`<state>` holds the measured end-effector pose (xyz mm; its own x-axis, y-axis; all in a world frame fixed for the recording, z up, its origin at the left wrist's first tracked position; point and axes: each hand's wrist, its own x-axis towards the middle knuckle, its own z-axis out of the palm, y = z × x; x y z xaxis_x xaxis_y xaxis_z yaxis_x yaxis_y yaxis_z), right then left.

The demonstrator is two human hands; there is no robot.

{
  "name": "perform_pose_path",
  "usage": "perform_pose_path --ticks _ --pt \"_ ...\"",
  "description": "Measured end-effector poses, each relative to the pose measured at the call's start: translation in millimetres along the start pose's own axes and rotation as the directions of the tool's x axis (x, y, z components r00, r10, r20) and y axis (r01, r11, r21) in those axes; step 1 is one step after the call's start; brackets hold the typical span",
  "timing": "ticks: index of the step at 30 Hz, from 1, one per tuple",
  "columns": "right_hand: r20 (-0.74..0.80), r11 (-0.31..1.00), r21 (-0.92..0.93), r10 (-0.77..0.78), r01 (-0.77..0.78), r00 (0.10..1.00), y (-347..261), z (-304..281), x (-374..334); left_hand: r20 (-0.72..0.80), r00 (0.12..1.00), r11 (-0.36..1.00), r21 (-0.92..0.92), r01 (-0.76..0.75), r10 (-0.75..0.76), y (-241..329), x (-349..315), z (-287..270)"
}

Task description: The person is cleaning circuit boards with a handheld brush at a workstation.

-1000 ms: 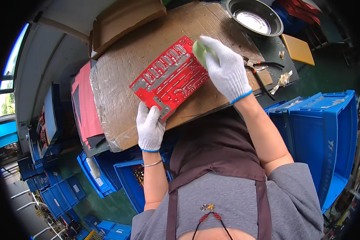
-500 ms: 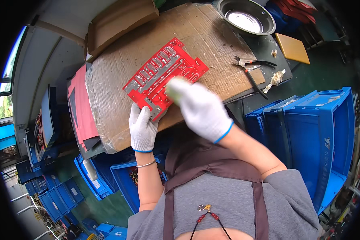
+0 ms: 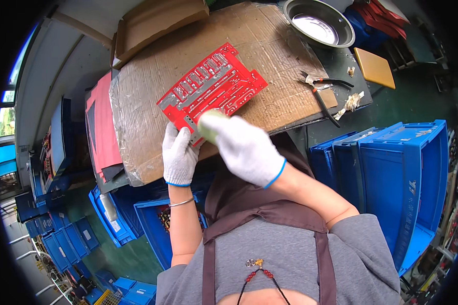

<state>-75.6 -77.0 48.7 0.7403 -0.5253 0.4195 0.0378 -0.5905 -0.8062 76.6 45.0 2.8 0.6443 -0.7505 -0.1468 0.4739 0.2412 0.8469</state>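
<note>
A red circuit board [image 3: 208,81] with silvery solder tracks is tilted over the cardboard-covered table. My left hand [image 3: 180,155], in a white knit glove, grips the board's lower left corner with the thumb on top; its other fingers are hidden beneath. My right hand [image 3: 249,151], also gloved, is closed round a pale green object [image 3: 212,124] that is blurred by motion, so its kind does not show. That object lies over the board's lower edge, close to my left thumb.
Orange-handled cutters [image 3: 320,94] lie on the cardboard [image 3: 275,61] at right, near a metal bowl [image 3: 320,23] and a yellow block [image 3: 374,67]. An open carton [image 3: 158,25] stands at the back left. Blue crates [image 3: 387,183] stand right of the table; others are below left.
My right hand has moved left and slightly down along the board with the pale green object. My left hand still grips the corner, and the view has shifted a little.
</note>
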Motion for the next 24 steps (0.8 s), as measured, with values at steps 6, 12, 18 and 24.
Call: perform_pose_path --ticks 6,12,18,24 --pt "-0.286 0.980 -0.054 0.167 -0.190 0.944 54.8 -55.8 34.9 0.032 0.999 1.000 0.018 -0.014 0.014 0.3 1.2 3.1" --pt "0.028 0.995 0.022 -0.095 0.094 0.995 -1.3 31.0 23.3 0.017 1.000 0.999 0.033 -0.005 0.004 -1.5 1.1 -5.2" --pt "-0.265 0.965 -0.193 0.122 -0.177 0.956 60.8 -59.2 86.7 0.028 1.000 0.998 -0.057 -0.004 0.006 -1.3 0.6 0.6" --pt "0.106 0.993 -0.052 -0.104 0.110 0.989 2.3 36.4 53.4 -0.019 0.998 0.997 -0.055 0.053 -0.054 -1.3 -0.4 -5.3"
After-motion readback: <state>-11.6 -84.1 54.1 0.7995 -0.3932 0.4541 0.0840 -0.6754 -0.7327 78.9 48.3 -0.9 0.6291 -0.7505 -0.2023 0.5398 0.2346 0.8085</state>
